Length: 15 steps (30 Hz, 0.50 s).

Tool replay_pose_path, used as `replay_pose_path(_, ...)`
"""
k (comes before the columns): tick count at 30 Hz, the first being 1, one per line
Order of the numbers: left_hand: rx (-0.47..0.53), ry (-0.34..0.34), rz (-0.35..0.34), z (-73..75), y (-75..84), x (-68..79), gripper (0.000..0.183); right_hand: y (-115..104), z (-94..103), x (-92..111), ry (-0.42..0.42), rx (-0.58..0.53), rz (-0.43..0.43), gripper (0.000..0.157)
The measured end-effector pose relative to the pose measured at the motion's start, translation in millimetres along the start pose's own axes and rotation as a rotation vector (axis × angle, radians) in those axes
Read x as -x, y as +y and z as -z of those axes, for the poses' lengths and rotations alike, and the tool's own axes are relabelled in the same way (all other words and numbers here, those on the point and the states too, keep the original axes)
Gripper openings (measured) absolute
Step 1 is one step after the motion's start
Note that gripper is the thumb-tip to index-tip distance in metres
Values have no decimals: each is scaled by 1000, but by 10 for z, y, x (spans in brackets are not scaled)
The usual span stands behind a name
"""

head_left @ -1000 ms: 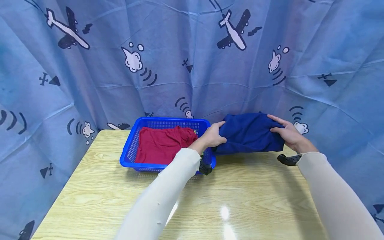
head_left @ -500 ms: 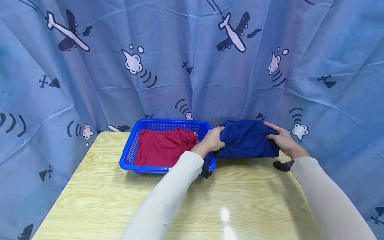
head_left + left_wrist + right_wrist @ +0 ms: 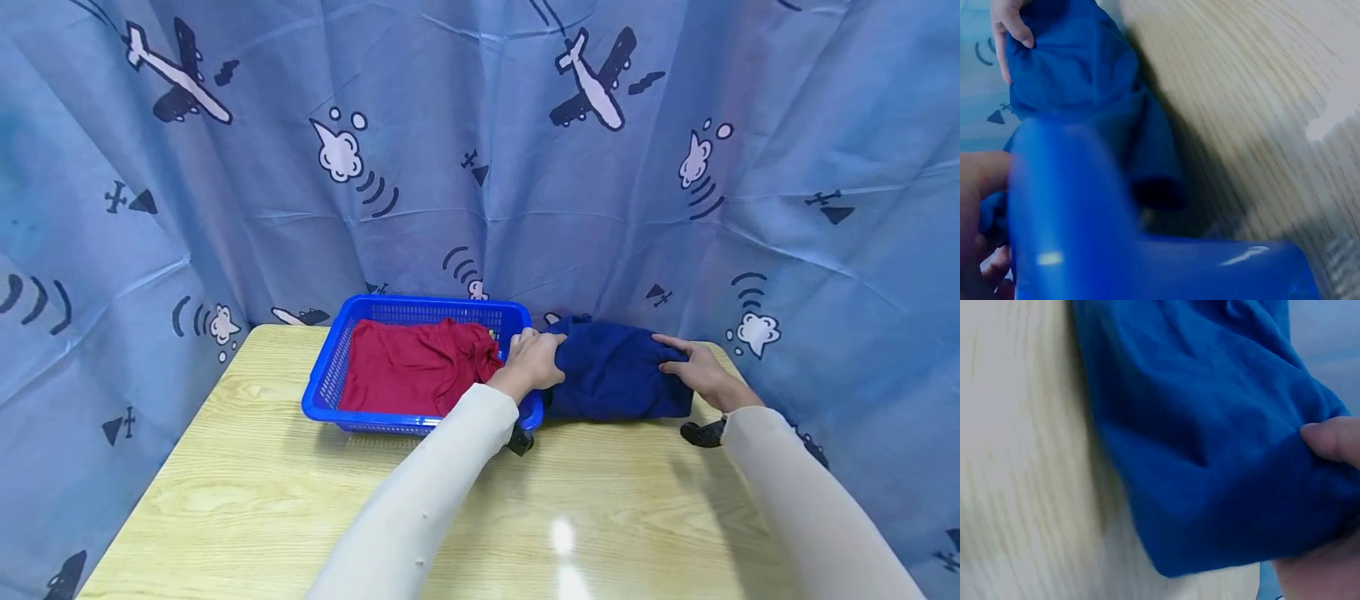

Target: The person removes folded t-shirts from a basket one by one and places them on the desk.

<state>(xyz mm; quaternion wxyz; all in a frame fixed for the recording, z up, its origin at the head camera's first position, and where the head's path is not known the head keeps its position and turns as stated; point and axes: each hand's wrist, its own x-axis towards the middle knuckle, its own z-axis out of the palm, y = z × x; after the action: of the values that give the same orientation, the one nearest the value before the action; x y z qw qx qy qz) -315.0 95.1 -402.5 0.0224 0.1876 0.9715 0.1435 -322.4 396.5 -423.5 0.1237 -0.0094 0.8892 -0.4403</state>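
Dark blue crumpled fabric (image 3: 618,371) at far right of the pale wood-grain desk (image 3: 262,500), just right of a bright blue perforated plastic basket (image 3: 390,419). Left hand (image 3: 534,360) pinches its left end by the basket's right rim; right hand (image 3: 701,372) grips its right end. Both hands and fabric sit lower than a second ago; fabric on or just above desk, cannot tell which. Dark red fabric (image 3: 408,367) lies in basket, unmoved. Behind: blue curtain (image 3: 420,125) printed with aeroplanes.

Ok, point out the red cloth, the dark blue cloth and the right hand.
Red cloth (image 3: 408,367): head view, upper surface.
Dark blue cloth (image 3: 611,371): head view, wrinkled middle.
Right hand (image 3: 705,373): head view, back of hand.
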Motion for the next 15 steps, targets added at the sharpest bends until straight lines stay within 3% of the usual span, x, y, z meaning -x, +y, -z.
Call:
replay_pose_path(4,-113,-5,-23,-53,19,-1,58,91,-24,16,-43,83,-58,65)
replay_pose_path(8,-182,-15,-14,-97,24,12,41,158,-43,42,-93,193,-110,71)
replay_pose_path(11,-182,-21,-18,-114,25,15,34,159,-48,52,-84,258,-112,69)
replay_pose_path(15,-111,-6,-28,-70,28,40,42,102,-64,41,10,262,-67,62)
